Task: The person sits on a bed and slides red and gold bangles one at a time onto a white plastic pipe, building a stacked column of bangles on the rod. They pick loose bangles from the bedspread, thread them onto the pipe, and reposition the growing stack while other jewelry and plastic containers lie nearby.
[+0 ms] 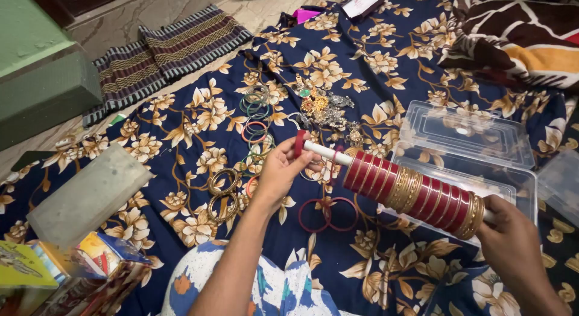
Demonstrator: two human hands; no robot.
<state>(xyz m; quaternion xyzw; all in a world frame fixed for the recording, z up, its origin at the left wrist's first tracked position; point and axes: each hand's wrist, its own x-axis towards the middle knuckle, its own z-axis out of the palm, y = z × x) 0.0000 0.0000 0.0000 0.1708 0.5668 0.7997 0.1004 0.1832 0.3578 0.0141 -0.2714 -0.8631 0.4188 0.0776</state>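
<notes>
Bangles [422,194] in red and gold sit stacked on a white rod [329,153] above the floral sheet [199,111]. Our right hand [512,243] grips the rod's far end; our left hand [280,171] pinches one red bangle [299,143] at its tip.

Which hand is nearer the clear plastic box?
The right hand. It holds the rod's end just below the box's near edge. The left hand is farther off, at the rod's other end, slipping on a red bangle.
</notes>
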